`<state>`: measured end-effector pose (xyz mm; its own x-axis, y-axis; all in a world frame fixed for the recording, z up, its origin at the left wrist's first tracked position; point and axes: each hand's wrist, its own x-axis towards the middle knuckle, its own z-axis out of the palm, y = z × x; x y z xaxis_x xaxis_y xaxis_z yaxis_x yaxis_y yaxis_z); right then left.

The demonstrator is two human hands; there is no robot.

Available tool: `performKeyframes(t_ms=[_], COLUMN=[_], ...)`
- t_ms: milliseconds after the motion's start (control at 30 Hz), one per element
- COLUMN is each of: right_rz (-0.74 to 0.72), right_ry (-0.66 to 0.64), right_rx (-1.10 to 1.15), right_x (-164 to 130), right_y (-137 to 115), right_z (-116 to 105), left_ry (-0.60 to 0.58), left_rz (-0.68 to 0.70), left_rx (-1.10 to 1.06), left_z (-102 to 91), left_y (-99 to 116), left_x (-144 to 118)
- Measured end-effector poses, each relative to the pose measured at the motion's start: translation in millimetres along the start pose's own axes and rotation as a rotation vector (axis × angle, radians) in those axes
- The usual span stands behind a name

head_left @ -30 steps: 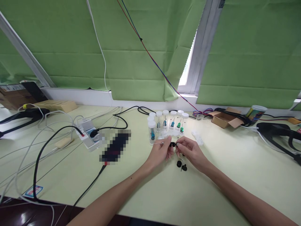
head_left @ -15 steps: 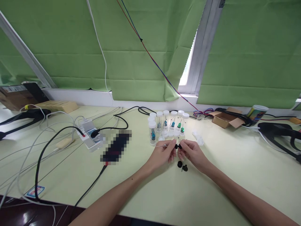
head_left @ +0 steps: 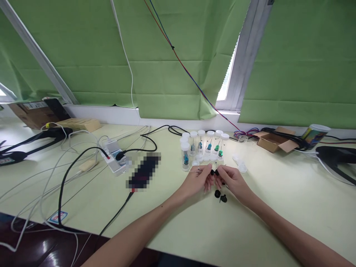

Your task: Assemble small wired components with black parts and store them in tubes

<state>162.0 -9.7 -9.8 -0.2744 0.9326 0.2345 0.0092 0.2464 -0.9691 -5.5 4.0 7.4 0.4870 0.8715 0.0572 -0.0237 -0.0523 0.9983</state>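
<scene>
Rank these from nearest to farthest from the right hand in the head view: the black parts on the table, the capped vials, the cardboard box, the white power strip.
Measured from the right hand:
1. Black parts: on the table just below the hand.
2. Capped vials: behind the hands, slightly left.
3. Cardboard box: far right, by the window.
4. White power strip: far left, beyond the left hand.

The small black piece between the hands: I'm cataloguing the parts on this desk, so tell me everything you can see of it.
The small black piece looks like dark plastic, rounded, and too small to show finer detail. It is held just above the pale green table, pinched between the fingers of the left hand and the right hand. A thin metal pin sticks out to the left past the left hand. Two similar black pieces lie on the table just below, and capped clear vials stand behind.
</scene>
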Motion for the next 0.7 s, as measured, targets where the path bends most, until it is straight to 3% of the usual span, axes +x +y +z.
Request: performKeyframes(t_ms=[200,700], right_rz=[-0.061,-0.038], right_ry=[0.041,-0.003], right_rx=[0.044,-0.008], right_x=[-2.1,-2.2], right_y=[-1.3,-5.6], right_z=[0.4,0.7], left_ry=[0.018,-0.005], left_rz=[-0.033,-0.022], left_rx=[-0.109,-0.083], left_z=[-2.2,0.6], left_y=[-1.2,2.5], left_x=[2.8,-1.9])
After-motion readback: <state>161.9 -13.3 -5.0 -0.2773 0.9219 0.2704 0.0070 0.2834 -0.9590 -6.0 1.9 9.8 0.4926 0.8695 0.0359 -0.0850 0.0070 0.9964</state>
